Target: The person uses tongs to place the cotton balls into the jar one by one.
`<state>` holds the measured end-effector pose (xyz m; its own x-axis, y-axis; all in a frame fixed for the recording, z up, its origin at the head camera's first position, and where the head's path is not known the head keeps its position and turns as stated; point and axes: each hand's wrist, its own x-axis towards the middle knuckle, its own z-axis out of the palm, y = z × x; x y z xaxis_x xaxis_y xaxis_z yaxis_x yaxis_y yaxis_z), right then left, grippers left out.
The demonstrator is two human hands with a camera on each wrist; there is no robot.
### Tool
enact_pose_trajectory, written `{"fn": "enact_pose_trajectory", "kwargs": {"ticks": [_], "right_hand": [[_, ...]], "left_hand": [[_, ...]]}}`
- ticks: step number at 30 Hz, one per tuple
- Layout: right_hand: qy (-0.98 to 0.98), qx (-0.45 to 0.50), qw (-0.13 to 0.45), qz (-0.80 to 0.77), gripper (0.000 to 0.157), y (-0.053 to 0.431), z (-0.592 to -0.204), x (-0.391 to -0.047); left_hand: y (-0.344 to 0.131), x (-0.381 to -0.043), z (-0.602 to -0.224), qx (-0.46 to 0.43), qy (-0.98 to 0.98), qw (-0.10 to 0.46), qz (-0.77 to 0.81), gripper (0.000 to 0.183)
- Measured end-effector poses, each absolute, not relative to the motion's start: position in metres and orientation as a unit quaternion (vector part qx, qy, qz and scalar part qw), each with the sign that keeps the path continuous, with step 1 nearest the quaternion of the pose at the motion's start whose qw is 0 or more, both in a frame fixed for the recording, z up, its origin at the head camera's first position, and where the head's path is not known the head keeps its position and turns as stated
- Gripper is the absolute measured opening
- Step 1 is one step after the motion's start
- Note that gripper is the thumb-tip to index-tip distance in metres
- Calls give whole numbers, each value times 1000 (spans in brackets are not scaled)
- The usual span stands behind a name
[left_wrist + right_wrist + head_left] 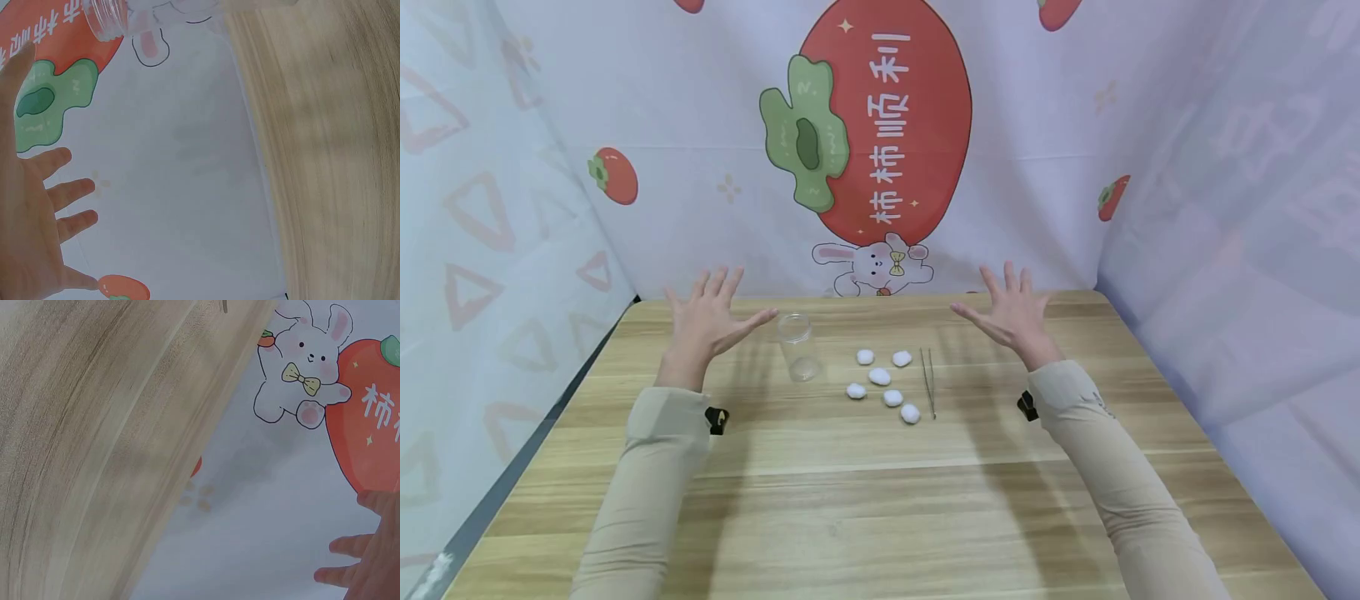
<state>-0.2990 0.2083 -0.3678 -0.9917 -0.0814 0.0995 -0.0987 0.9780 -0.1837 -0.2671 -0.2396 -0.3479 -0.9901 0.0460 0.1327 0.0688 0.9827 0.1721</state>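
Head view has right hand [1015, 320] and left hand [703, 327] spread wide, empty (grasping seems not yet begun), the next move likely needing a reach to tweezers [932, 396] left of the right hand, white balls [879, 377] beyond, jar [798, 347] near the left hand.

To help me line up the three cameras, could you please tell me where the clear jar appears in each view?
Head: the clear jar is left of the white balls, just right of the left hand in the picture.
Left wrist: along the top edge, partly cut off, its ridged end toward the left.
Right wrist: not in it.
Shared landmark: the large red printed fruit, cropped in both wrist views.
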Motion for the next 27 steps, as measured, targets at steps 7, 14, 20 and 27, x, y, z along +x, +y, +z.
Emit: {"fn": "enact_pose_trajectory", "kwargs": {"ticks": [7, 14, 20, 27], "right_hand": [[-990, 48, 38, 128, 93, 209, -372, -294], [-980, 64, 15, 186, 89, 208, -376, -288], [-973, 73, -1, 218, 83, 210, -382, -284], [-972, 78, -28, 219, 82, 209, -389, -278]], "left_hand": [[-234, -262, -348, -46, -991, 71, -106, 90], [-230, -255, -352, -65, -981, 75, -169, 81], [-230, -251, -358, -63, -971, 60, -222, 80], [-227, -250, -372, -79, -949, 63, -298, 73]]}}
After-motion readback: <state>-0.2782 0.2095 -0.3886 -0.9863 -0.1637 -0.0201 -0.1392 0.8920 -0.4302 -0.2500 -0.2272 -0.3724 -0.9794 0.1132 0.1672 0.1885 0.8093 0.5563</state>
